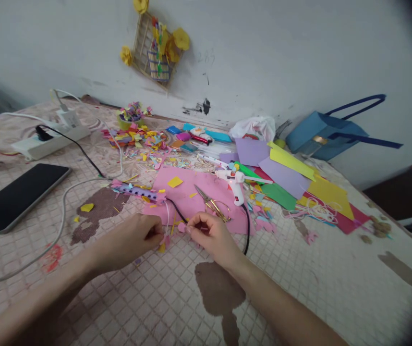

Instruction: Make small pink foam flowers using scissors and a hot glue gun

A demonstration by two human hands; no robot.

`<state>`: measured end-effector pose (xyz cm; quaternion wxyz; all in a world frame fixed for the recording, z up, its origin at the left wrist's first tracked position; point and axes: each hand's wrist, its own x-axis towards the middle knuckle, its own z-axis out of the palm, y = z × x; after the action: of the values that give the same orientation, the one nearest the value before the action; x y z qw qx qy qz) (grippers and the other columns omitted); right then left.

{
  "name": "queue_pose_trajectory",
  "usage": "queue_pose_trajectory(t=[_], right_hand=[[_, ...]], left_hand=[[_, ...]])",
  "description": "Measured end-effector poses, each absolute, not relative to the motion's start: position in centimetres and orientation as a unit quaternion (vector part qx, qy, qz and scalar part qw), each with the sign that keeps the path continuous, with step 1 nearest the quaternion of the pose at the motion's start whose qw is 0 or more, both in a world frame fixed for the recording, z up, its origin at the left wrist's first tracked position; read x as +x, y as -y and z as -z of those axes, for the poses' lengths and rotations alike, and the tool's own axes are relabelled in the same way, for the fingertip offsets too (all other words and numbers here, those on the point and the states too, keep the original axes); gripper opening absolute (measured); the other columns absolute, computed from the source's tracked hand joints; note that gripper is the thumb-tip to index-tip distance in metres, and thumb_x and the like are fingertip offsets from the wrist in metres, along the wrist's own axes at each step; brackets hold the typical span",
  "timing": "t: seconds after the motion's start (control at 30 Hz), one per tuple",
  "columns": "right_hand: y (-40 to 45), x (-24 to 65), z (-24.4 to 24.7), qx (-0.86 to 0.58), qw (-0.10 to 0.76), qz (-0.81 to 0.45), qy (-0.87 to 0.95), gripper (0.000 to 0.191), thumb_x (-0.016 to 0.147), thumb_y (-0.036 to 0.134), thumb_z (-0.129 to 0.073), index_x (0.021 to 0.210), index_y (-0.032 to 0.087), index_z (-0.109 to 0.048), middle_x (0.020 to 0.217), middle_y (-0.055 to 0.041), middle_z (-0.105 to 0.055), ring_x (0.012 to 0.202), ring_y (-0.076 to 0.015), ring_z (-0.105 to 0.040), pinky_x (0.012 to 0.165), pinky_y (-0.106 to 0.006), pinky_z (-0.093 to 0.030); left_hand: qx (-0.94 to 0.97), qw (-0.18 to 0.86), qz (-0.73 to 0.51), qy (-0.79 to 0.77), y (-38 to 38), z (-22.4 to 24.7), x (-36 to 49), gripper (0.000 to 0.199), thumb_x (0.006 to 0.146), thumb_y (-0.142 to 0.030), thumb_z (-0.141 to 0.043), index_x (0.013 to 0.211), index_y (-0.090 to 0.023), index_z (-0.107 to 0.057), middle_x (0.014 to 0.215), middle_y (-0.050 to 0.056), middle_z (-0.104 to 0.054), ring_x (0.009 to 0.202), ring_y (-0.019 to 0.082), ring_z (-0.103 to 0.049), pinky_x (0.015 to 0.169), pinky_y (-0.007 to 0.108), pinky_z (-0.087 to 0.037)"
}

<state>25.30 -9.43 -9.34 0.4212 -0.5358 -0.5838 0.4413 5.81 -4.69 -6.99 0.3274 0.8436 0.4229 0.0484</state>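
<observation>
My right hand [211, 235] pinches a small pink paper piece [182, 227] between thumb and index finger. Just left of it, my left hand [148, 234] has its fingers curled together near a white string [167, 216]; what they hold is too small to make out. Beyond my hands lies a pink sheet [191, 185] with gold-handled scissors [211, 202] on it. A white glue gun [235, 185] rests at the sheet's right side. Left of the sheet is a purple decorated strip [137, 192] with pink ends.
A black phone [20, 194] and a white power strip [51, 139] lie at the left, with cables crossing the table. Paper scraps [137, 139] are heaped at the back. Coloured sheets [285, 175] and a blue bag [321, 134] are at the right.
</observation>
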Motion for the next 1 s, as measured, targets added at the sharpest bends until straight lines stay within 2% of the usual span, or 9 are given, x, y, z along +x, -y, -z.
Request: queue_pose_trajectory(t=[0.27,0.6,0.77,1.0], right_hand=[[7.9,25.4,9.0,-0.529,0.376,-0.412,0.64,0.009,0.074,0.012,-0.056,0.067,0.016,-0.059,0.063,0.0026,-0.057,0.056,-0.0101,-0.05,0.054,-0.021,-0.04],[6.8,24.8,9.6,-0.523,0.368,-0.405,0.654,0.011,0.074,0.01,-0.055,0.067,0.017,-0.059,0.063,0.0031,-0.056,0.057,-0.0103,-0.05,0.055,-0.021,-0.04],[6.8,24.6,9.5,-0.522,0.37,-0.415,0.647,0.01,0.074,0.009,-0.054,0.068,0.016,-0.059,0.065,0.0025,-0.057,0.059,-0.0106,-0.051,0.057,-0.022,-0.04],[6.8,24.3,9.5,-0.526,0.37,-0.442,0.625,0.009,0.074,0.01,-0.054,0.068,0.016,-0.059,0.063,0.003,-0.055,0.057,-0.0101,-0.049,0.053,-0.021,-0.038]], left_hand=[[0.803,0.403,-0.129,-0.42,3.8,7.9,5.1,0.018,0.08,-0.03,-0.048,0.069,-0.018,-0.056,0.057,-0.002,-0.054,0.05,0.012,-0.048,0.045,0.02,-0.031],[0.766,0.473,-0.174,-0.399,3.4,7.9,6.0,0.013,0.08,-0.028,-0.049,0.075,-0.018,-0.055,0.06,-0.002,-0.054,0.05,0.012,-0.051,0.042,0.018,-0.038],[0.785,0.43,-0.155,-0.417,3.1,8.4,5.3,0.015,0.08,-0.026,-0.048,0.069,-0.018,-0.053,0.057,-0.004,-0.048,0.047,0.01,-0.047,0.042,0.018,-0.035],[0.822,0.313,-0.134,-0.456,3.9,9.1,6.4,0.018,0.078,-0.028,-0.049,0.066,-0.018,-0.056,0.056,-0.001,-0.055,0.051,0.013,-0.047,0.047,0.023,-0.028]])
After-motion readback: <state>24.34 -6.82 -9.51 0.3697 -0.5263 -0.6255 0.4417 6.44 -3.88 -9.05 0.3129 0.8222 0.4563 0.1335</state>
